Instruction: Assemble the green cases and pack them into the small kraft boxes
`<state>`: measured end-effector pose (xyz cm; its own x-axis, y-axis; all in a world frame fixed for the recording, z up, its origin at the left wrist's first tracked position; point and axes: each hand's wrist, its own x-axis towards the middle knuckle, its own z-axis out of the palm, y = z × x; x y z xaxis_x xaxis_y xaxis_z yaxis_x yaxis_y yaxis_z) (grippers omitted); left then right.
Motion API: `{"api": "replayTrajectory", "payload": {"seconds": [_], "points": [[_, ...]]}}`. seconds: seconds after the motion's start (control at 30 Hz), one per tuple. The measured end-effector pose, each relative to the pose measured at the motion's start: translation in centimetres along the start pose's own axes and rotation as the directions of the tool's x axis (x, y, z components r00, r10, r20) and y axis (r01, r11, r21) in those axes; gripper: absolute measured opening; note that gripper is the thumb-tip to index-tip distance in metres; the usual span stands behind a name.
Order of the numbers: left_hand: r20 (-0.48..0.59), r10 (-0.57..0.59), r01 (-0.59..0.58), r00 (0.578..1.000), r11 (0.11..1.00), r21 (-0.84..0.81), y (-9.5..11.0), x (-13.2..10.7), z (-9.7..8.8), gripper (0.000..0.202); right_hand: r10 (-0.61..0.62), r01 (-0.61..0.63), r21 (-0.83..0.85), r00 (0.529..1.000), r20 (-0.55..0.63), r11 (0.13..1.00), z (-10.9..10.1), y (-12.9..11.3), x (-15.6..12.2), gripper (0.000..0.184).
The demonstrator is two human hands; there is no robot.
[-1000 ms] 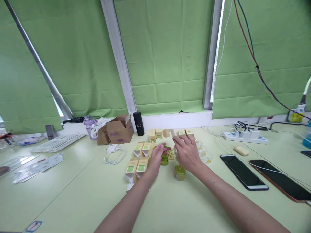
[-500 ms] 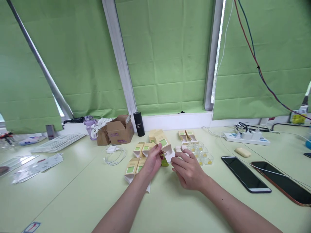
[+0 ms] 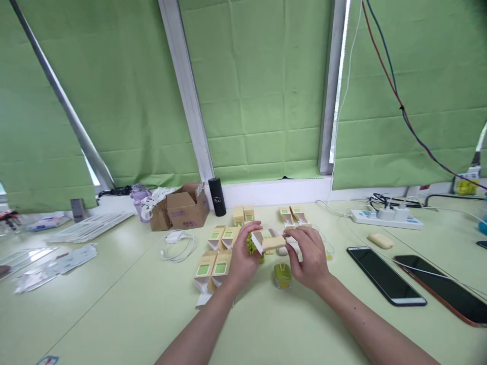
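Both my hands hold a small tan carton (image 3: 271,242) with its white flaps open, lifted a little above the pale green table (image 3: 114,314). My left hand (image 3: 243,256) grips its left end between thumb and fingers. My right hand (image 3: 309,256) pinches its right end. Below them on the table stands a small clear case with a green insert (image 3: 282,275). Several tan cartons with green labels (image 3: 213,266) lie to the left of my left hand, and more stand behind it (image 3: 243,214).
Two phones (image 3: 388,276) lie at the right, with a white power strip (image 3: 386,217) and a soap-like bar (image 3: 378,240) behind them. At the back left are a brown cardboard box (image 3: 186,207), a black cylinder (image 3: 216,196) and a white cable (image 3: 177,244). Plastic sleeves (image 3: 53,258) lie far left.
I have picked up a tan carton from the group and raised it between both hands; my right hand went from lying flat to pinching its end. The green case below has come into view again.
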<state>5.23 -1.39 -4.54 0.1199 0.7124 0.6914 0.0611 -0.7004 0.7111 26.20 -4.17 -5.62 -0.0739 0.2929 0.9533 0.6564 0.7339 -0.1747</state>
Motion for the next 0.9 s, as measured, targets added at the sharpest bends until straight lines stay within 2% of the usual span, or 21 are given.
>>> {"api": "replayTrajectory", "payload": {"seconds": [0.1, 0.2, 0.37, 0.47, 0.6, 0.73, 0.83, 0.9], "points": [[-0.040, 0.164, -0.153, 0.986, 0.967, 0.204, 0.2, -0.5, -0.1, 0.037, -0.077, 0.076, -0.058, 0.997, -0.013, 0.995, 0.0, 0.1, 0.1, 0.040], [-0.040, 0.256, -0.226, 0.966, 0.905, 0.360, 0.2, -1.0, -0.2, 0.034, -0.110, 0.108, -0.097, 0.994, -0.011, 0.989, 0.0, 0.1, 0.1, 0.040], [0.071, 0.379, -0.371, 0.923, 0.820, 0.436, 0.1, -1.5, -0.3, 0.035, -0.122, 0.120, -0.129, 0.992, -0.007, 0.984, 0.0, 0.3, 0.2, 0.041], [0.094, 0.413, -0.410, 0.906, 0.800, 0.437, 0.3, -1.5, -0.3, 0.039, -0.119, 0.118, -0.133, 0.993, -0.002, 0.984, 0.0, 0.5, 0.1, 0.042], [0.079, 0.381, -0.373, 0.921, 0.810, 0.452, 0.3, -1.4, -0.2, 0.044, -0.111, 0.110, -0.124, 0.994, -0.004, 0.986, 0.0, 0.6, 0.1, 0.042], [0.011, 0.328, -0.300, 0.945, 0.848, 0.436, 0.1, -1.1, -0.3, 0.049, -0.105, 0.104, -0.114, 0.995, 0.005, 0.988, -0.1, 0.5, 0.1, 0.044], [-0.027, 0.271, -0.247, 0.962, 0.910, 0.332, -0.1, -0.8, -0.2, 0.051, -0.097, 0.097, -0.103, 0.995, 0.007, 0.990, -0.1, 0.4, 0.2, 0.045], [-0.059, 0.171, -0.159, 0.983, 0.971, 0.178, -0.2, -0.7, -0.1, 0.053, -0.087, 0.087, -0.099, 0.996, 0.005, 0.991, -0.1, 0.3, 0.2, 0.044]]}}
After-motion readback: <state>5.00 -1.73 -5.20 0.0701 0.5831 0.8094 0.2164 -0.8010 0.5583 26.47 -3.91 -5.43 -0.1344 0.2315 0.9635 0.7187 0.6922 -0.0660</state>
